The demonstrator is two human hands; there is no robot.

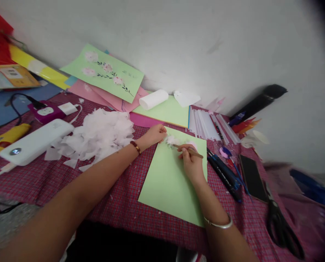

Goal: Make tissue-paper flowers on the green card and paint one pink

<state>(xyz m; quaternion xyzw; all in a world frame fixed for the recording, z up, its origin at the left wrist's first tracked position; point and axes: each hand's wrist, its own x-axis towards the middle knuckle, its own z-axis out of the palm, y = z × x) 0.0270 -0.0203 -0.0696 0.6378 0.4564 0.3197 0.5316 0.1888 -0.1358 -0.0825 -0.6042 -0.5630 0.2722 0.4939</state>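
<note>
A sheet of light green paper (168,178) lies on the table in front of me. Near its top sits a fluffy white paper flower (172,141), with a pale pink patch (192,145) to its right. My right hand (192,163) grips a thin brown stick (195,153) like a pen; its tip meets the flower. At the sheet's upper left edge is my left hand (155,134), its fingers curled together beside the flower. Whatever may be between those fingertips is too small to tell. A heap of torn white tissue paper (105,127) lies left of my left hand.
Behind stands a green sheet with flowers (110,72), near a white paper roll (153,99). A white power bank (39,140) and yellow glue gun (11,137) lie left. Pens (224,174), a phone (252,178), scissors (280,223) and clear glue sticks (203,124) lie right.
</note>
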